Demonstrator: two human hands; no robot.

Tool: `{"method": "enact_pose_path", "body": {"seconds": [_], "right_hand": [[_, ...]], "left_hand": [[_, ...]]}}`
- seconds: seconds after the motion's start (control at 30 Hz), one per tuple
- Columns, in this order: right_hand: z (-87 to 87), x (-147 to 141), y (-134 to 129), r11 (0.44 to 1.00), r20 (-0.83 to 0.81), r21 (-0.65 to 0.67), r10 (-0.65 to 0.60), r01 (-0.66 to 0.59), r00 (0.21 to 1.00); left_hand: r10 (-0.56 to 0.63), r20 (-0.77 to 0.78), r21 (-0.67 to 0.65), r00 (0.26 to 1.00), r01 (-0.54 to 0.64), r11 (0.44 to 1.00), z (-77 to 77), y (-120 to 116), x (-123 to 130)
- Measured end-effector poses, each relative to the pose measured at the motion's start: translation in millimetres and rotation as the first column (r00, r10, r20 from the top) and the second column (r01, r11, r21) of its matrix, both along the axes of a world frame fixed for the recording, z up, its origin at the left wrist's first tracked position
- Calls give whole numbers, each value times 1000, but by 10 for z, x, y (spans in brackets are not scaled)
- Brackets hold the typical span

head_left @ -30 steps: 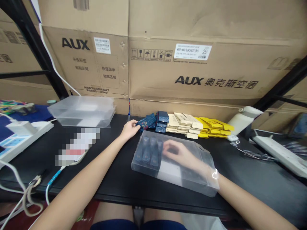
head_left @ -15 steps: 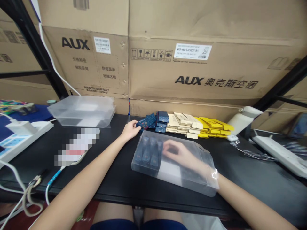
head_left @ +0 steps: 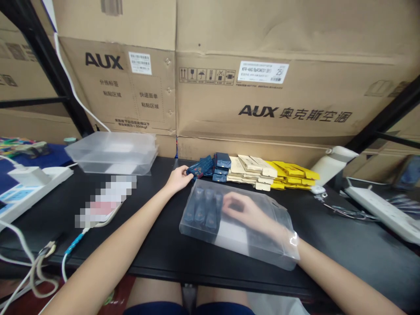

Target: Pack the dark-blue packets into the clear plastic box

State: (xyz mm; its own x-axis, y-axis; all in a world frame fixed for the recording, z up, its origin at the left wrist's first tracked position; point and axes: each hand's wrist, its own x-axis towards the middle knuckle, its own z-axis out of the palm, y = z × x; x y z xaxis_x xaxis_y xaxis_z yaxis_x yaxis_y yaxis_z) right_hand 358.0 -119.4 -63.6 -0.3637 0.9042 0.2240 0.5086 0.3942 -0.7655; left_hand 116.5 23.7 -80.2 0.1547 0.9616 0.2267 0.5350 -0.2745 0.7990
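Observation:
My left hand (head_left: 180, 178) pinches a dark blue packet (head_left: 195, 169) with small red and light print, at the left end of a row of packets. More dark blue packets (head_left: 222, 160) are stacked just right of it. My right hand (head_left: 244, 211) is inside a clear plastic box (head_left: 262, 253), seen through its wall. Its fingers are curved and apart, with the tips beside or touching several dark blue packets (head_left: 206, 210) standing side by side in the box's left part. Nothing shows between those fingers. A pale sheet (head_left: 231, 232) lies right of these packets.
Cream packets (head_left: 252, 168) and yellow packets (head_left: 293, 173) continue the row. Clear trays (head_left: 113, 148), a phone (head_left: 106, 201) on a cable and a power strip (head_left: 55, 177) are left. A white bottle (head_left: 334, 164) and another power strip (head_left: 383, 210) are right. Cardboard (head_left: 210, 105) stands behind.

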Motion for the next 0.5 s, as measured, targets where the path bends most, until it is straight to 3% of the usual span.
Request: {"method": "enact_pose_path", "body": {"seconds": [0.2,0.33,0.5], "right_hand": [[14,2,21,996,-95,-84,9,-17,995],[22,21,45,987,-175,-155,9,-37,984],[29,23,55,982,-201,-180,15,-52,979]], "left_hand": [[-32,193,-153,981,62,986,-2,25,-11],[67,267,-182,961,-18,983,64,27,-33],[207,406,-172,890,-148,974,256,14,-128]]}}
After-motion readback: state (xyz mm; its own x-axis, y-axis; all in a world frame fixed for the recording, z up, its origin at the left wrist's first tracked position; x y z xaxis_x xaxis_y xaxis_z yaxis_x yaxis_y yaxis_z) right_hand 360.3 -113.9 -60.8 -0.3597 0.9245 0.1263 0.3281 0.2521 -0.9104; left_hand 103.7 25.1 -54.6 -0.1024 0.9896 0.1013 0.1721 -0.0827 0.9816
